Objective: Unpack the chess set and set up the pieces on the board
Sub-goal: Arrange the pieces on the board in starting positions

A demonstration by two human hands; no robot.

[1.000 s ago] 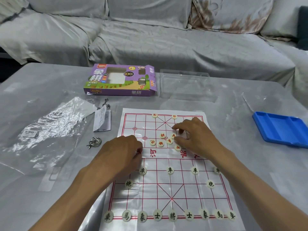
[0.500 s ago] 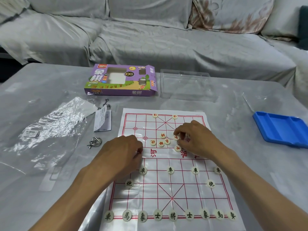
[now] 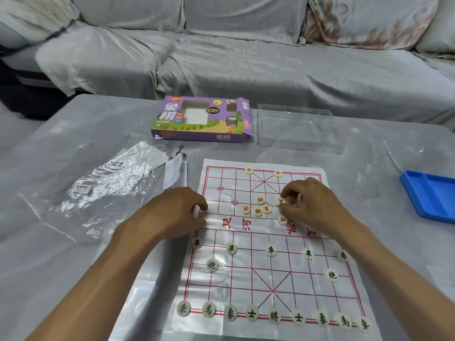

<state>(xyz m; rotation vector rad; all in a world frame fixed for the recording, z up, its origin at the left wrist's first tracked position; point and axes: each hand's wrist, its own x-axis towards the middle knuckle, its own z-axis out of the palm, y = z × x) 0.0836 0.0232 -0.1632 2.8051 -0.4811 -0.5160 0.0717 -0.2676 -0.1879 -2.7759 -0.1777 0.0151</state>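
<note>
Grey-covered sofa [image 3: 246, 57] behind, floral cushion [image 3: 364, 20], plastic-covered grey table [image 3: 73, 134], soft indoor light

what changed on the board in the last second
The right hand drew back slightly toward the board's right edge, its fingers now pinching a round cream piece with red lettering. The left hand stayed resting on the left edge of the white paper board with red grid. The black-lettered pieces are unchanged.

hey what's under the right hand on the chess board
The right hand pinches a red-lettered piece; another piece peeks out beside it. Whatever lies beneath the palm is covered.
</note>
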